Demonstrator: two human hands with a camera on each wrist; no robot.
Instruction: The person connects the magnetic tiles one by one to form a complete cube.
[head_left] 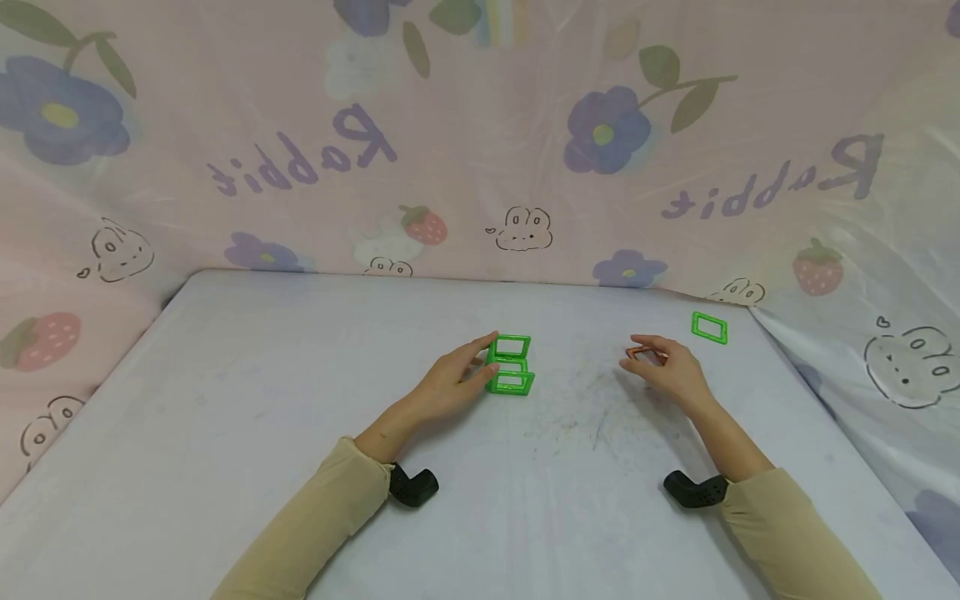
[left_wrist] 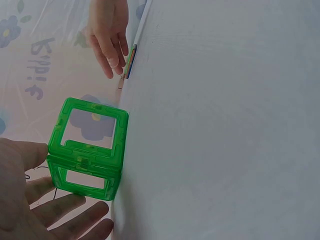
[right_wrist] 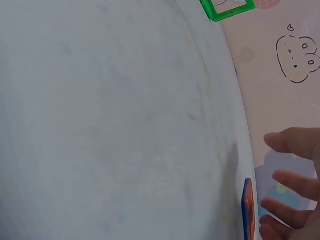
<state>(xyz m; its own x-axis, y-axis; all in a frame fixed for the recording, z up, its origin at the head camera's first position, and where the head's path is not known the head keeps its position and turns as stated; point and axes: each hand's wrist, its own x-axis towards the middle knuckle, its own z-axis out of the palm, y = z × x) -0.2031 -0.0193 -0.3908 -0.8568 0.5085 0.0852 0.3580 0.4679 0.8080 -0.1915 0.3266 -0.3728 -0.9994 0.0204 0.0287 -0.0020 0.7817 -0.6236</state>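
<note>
My left hand (head_left: 448, 385) touches the left side of a small structure of green magnetic tiles (head_left: 511, 356), square window frames joined at their edges. In the left wrist view its thumb and index finger meet the left edge of the green structure (left_wrist: 82, 162), while the other fingers spread out loosely. The right hand (head_left: 672, 375) is over an orange magnetic tile (head_left: 634, 351), thumb and fingers apart. An orange tile with a blue edge (right_wrist: 249, 212) shows beside those parted fingers in the right wrist view; whether they touch it I cannot tell.
A single green square tile (head_left: 709, 317) lies near the table's far right corner. The white-covered table (head_left: 262, 400) is backed by a printed cloth (head_left: 480, 150) that also hangs at both sides. A black curved device sits at each wrist.
</note>
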